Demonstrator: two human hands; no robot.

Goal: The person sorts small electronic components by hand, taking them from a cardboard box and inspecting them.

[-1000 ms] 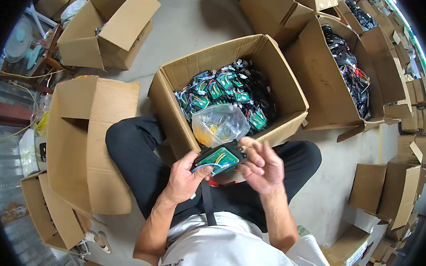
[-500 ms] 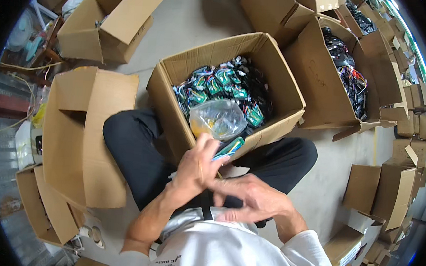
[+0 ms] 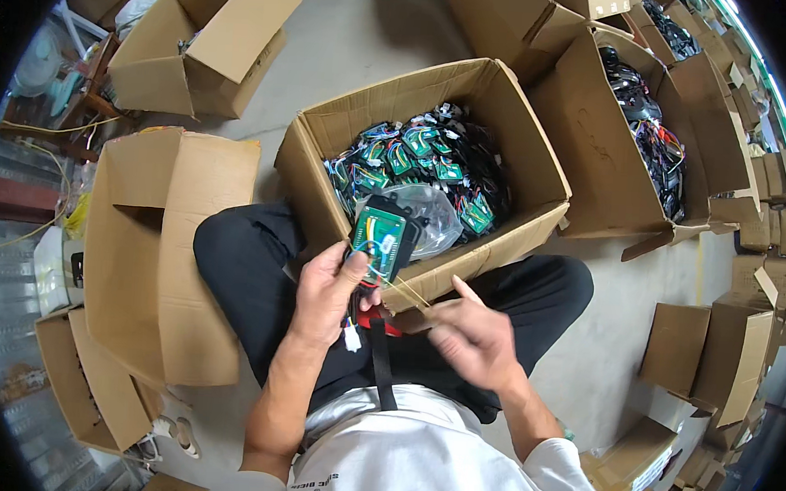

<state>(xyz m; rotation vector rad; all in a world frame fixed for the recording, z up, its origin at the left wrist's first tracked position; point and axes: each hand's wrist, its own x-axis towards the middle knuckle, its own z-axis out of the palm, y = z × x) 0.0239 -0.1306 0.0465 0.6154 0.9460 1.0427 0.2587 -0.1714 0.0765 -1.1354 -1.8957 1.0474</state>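
My left hand (image 3: 327,286) grips a green circuit board (image 3: 377,240) backed by a black plastic case. Coloured wires loop over the board's lower part, and a white plug (image 3: 352,337) dangles below my fingers. From the board a thin yellowish rubber band (image 3: 405,292) stretches taut to my right hand (image 3: 477,336), whose thumb and fingers pinch its end; that hand is a little blurred. Just behind the board, a clear plastic bag (image 3: 435,223) lies in the cardboard box (image 3: 426,77), partly covered by the board. Several similar boards with wires (image 3: 417,143) fill the box.
An open carton (image 3: 203,261) stands to my left, another (image 3: 194,40) at the far left. At the right, a tall carton (image 3: 588,140) holds black parts and bundled cables (image 3: 655,158). More cartons (image 3: 706,355) line the right side. My bent legs (image 3: 248,255) flank the middle box.
My left hand has raised and turned the circuit board so its green face shows. My right hand has moved right and up, away from the left, stretching the rubber band between them.
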